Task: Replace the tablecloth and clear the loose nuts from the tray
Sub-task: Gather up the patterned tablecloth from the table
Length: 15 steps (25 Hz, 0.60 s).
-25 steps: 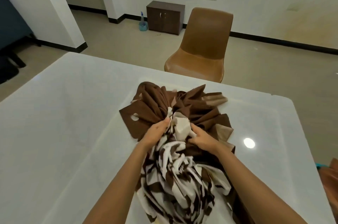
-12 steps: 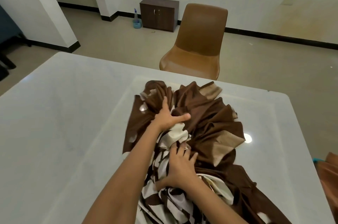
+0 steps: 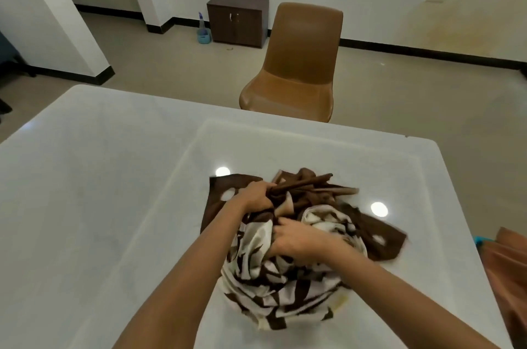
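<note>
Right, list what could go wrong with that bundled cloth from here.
1. Both hands, left and right, grip only the middle of the bunched tablecloth; loose brown flaps near the right edge could trail or slip free when lifted.
2. The white table looks glossy, so the bundle may slide toward the near edge if pulled rather than lifted.

We see even, soft indoor light. Two round glare spots sit on the glossy table point(image 3: 85, 191), flanking the slightly motion-blurred tablecloth point(image 3: 285, 277). Wide-angle distortion bends the table's edges.
</note>
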Each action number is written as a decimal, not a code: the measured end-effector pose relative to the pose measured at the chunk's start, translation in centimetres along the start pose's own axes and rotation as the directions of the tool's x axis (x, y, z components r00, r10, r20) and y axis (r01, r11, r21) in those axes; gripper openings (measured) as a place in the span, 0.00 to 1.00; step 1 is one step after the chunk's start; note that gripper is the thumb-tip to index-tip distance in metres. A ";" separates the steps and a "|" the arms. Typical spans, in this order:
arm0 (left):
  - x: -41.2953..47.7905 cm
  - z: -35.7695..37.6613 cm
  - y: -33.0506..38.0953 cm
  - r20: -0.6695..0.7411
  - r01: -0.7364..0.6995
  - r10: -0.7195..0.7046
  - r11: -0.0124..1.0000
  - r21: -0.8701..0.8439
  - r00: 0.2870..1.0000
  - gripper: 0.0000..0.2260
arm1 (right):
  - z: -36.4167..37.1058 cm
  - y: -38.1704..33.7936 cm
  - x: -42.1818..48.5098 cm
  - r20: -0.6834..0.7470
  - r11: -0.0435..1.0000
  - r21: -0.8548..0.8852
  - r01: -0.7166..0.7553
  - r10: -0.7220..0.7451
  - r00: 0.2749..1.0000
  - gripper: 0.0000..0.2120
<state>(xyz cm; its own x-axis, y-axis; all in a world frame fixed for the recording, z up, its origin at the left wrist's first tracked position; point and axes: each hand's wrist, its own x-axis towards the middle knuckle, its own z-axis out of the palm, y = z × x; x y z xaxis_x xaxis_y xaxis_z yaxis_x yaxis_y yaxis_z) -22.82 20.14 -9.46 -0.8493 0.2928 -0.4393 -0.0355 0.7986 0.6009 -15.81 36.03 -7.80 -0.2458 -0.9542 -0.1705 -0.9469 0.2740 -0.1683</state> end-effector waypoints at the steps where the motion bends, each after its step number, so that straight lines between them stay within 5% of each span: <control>1: -0.3 0.2 -0.4 -0.037 0.000 -0.002 0.999 -0.047 0.999 0.20 | 0.1 0.5 -0.6 -0.081 0.992 -0.128 -0.005 -0.005 0.997 0.23; 3: -0.9 0.7 -1.5 -0.173 0.011 -0.025 0.997 -0.082 0.985 0.19 | 1.6 -0.3 -2.7 -0.242 0.957 -0.175 -0.232 0.186 0.952 0.20; 4: -1.0 1.0 -2.2 -0.235 0.026 -0.041 0.997 -0.067 0.971 0.20 | 2.8 -1.6 -3.7 -0.339 0.899 -0.038 -0.436 0.399 0.852 0.25; 5: -1.2 1.3 -2.6 -0.270 0.055 -0.065 0.997 -0.045 0.961 0.21 | 3.9 -3.3 -4.6 -0.379 0.743 0.206 -0.637 0.660 0.648 0.31; 6: -1.3 1.6 -3.0 -0.285 0.096 -0.101 0.995 -0.031 0.953 0.22 | 4.4 -5.1 -5.0 -0.361 0.493 0.470 -0.732 0.864 0.350 0.35; 8: -1.6 2.0 -3.2 -0.270 0.161 -0.160 0.987 -0.015 0.949 0.25 | 4.8 -7.1 -4.3 -0.107 0.000 0.796 -0.605 0.984 -0.141 0.36; 9: -1.6 2.3 -3.3 -0.243 0.180 -0.182 0.983 -0.028 0.953 0.26 | 4.4 -7.1 -3.6 0.075 -0.187 0.876 -0.444 0.963 -0.258 0.38; 11: -1.8 2.8 -3.2 -0.205 0.134 -0.163 0.980 -0.145 0.965 0.27 | 3.9 -5.7 -2.0 0.256 -0.307 0.936 -0.170 0.929 -0.268 0.44; 15: -3.1 3.7 -1.6 -0.103 -0.003 -0.056 0.869 -0.494 0.993 0.28 | 2.9 -0.9 -0.2 0.132 -0.135 0.983 -0.122 0.991 -0.037 0.42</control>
<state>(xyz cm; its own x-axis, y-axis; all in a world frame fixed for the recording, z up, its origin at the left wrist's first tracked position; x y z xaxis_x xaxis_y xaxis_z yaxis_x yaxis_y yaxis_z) -18.18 19.86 -11.49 -0.8958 0.1920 -0.4009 -0.2890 0.4337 0.8535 -14.27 36.35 -10.42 -0.9016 0.3226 -0.2883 0.3620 0.1974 -0.9110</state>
